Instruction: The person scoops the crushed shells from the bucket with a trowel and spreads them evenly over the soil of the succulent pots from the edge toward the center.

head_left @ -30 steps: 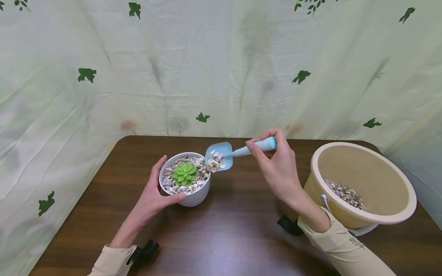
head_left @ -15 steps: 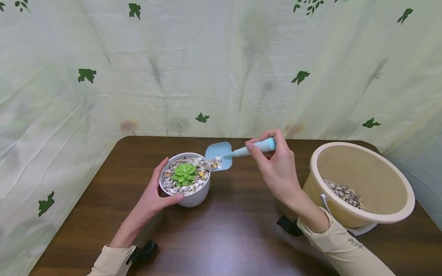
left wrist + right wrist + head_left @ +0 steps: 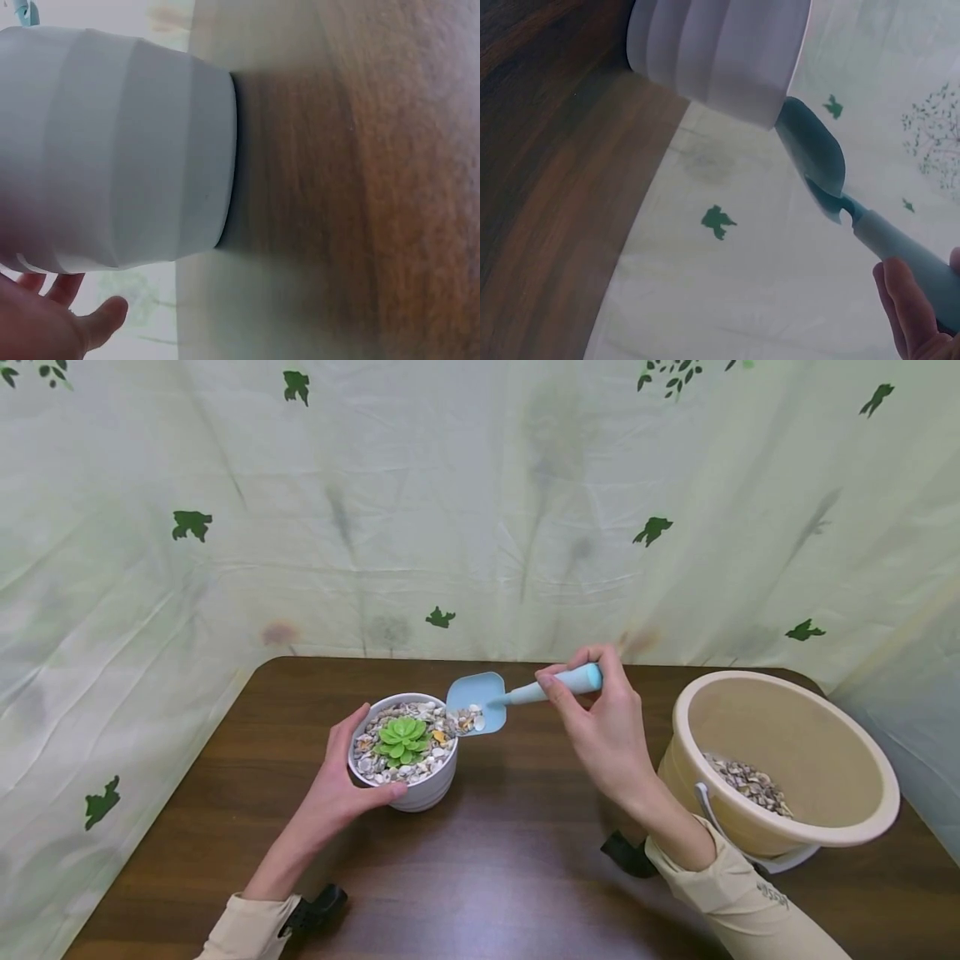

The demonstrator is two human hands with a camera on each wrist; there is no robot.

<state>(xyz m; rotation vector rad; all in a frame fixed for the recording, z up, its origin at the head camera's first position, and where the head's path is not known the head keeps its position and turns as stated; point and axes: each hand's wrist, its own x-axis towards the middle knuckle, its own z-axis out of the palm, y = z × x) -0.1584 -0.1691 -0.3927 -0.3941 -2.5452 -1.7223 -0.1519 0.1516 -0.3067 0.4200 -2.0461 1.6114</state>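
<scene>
A white ribbed flowerpot (image 3: pixel 423 795) stands on the table, holding a green succulent (image 3: pixel 403 741) ringed by small pale shell-like stones (image 3: pixel 420 770). My left hand (image 3: pixel 341 787) grips the pot from the left, its thumb along the near side and fingers around the far side. Between thumb and fingers, my right hand (image 3: pixel 600 718) pinches the handle of a light blue hand trowel (image 3: pixel 551 688). The trowel's blade (image 3: pixel 814 154) meets the pot's right rim in the right wrist view. Some stones (image 3: pixel 471 718) lie at the blade's tip, running over the rim into the pot.
A large cream bucket (image 3: pixel 682 768) with a pale handle stands at the right, with a layer of similar stones (image 3: pixel 750 783) at its bottom. A brown wooden table (image 3: pixel 510 877) lies beneath, and a leaf-patterned cloth (image 3: pixel 495 510) hangs behind it.
Stones have slid from the trowel into the pot, so the heap on the blade is smaller. An orange stone now shows beside the succulent. Both hands have stayed nearly in place.
</scene>
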